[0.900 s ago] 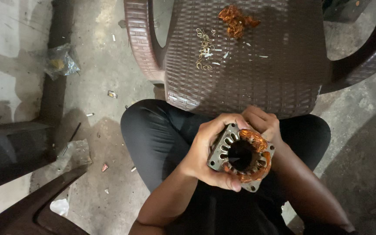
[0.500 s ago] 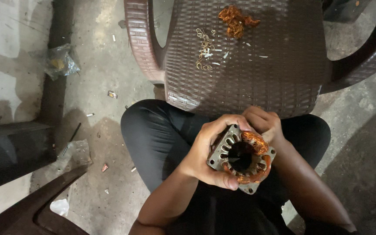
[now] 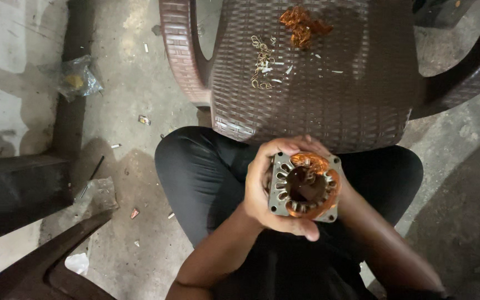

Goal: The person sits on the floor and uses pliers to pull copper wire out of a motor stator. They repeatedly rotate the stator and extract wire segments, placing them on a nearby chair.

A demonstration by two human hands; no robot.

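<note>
I hold a square metal motor stator [image 3: 305, 188] with copper windings in its slots, over my lap. My left hand [image 3: 265, 191] wraps around its left and lower sides, thumb curled under the front. My right hand [image 3: 329, 158] sits behind and to the right of the stator, mostly hidden by it, with fingers on its top edge near the copper winding. Part of the slots on the left stand bare, while orange copper wire fills the top, right and lower slots.
A brown woven plastic chair [image 3: 318, 89] stands just ahead of my knees; on its seat lie a clump of copper wire [image 3: 302, 23] and several small wire bits [image 3: 263, 61]. A crumpled plastic bag [image 3: 78, 79] lies on the concrete floor at left. Another dark chair arm [image 3: 40, 266] is at lower left.
The stator has turned slightly in my hands, now squarer to the view. Both hands keep their hold; nothing else has moved.
</note>
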